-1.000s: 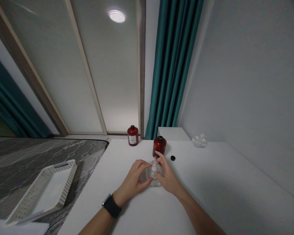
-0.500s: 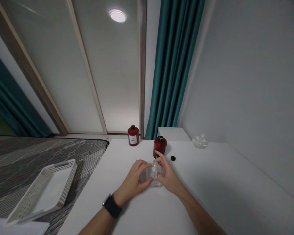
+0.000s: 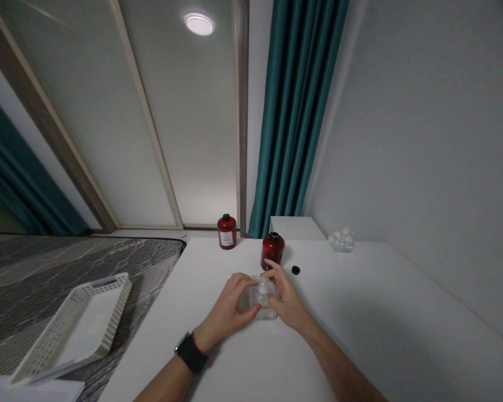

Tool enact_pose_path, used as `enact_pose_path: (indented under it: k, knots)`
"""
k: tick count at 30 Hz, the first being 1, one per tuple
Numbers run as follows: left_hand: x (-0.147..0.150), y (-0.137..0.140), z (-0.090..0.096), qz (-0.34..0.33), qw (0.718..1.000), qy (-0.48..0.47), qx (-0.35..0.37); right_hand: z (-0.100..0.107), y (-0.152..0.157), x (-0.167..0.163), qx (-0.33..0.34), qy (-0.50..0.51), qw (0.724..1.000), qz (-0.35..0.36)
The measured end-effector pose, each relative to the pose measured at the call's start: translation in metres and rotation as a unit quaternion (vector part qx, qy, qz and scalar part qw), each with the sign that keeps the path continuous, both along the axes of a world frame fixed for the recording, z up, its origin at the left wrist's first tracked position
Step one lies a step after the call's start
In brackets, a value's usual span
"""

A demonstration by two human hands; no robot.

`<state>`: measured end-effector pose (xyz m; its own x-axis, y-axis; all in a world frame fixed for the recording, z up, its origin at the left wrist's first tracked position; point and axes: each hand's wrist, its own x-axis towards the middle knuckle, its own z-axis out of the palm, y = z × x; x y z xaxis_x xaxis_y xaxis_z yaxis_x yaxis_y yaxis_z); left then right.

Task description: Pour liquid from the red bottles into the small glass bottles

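A clear, square-sided bottle-like container stands on the white table between my hands. My left hand curves around its left side, thumb in front and fingers behind, holding it. My right hand has its thumb and fingers closed about a clear piece at the container's top; whether this is a stopper or a cap I cannot tell. Just behind my right fingers is a dark red bottle with an uncapped neck. A small black cap lies to its right.
Another red bottle, labelled and with a black cap, stands near the table's far edge. Crumpled clear plastic lies at the back right by the wall. A white box sits beyond the table's far edge. Left and lower is a white perforated basket.
The clear piece in my right fingers has shifted slightly left and looks more upright over the container. My left hand stays around the container; the bottles and black cap remain in place.
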<state>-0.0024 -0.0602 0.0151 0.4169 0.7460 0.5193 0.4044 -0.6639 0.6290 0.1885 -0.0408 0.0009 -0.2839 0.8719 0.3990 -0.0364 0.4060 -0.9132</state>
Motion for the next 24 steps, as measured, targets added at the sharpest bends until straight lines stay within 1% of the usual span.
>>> enact_pose_path:
  k: [5, 8, 13, 18, 22, 24]
  knots:
    - [0.001, 0.001, -0.002, 0.004, 1.000, -0.002, 0.001, 0.000, 0.000, -0.001, -0.009, 0.016, 1.000, -0.011]
    - [0.001, 0.000, -0.001, 0.000, 1.000, -0.003, 0.002, 0.000, 0.000, -0.001, -0.017, 0.009, 1.000, 0.002]
    - [0.000, 0.000, -0.001, -0.001, 1.000, -0.001, 0.000, 0.000, 0.001, -0.001, -0.022, 0.025, 0.999, -0.004]
    - [0.000, -0.001, 0.000, 0.002, 1.000, -0.001, -0.007, 0.008, 0.000, 0.004, -0.035, 0.010, 0.998, 0.052]
    - [0.001, -0.002, 0.001, 0.006, 1.000, -0.011, -0.016, 0.010, 0.001, 0.006, -0.040, 0.000, 0.998, 0.051]
    - [0.001, -0.001, 0.000, 0.010, 0.999, -0.020, -0.023, 0.010, 0.001, 0.007, -0.050, 0.010, 0.997, 0.064]
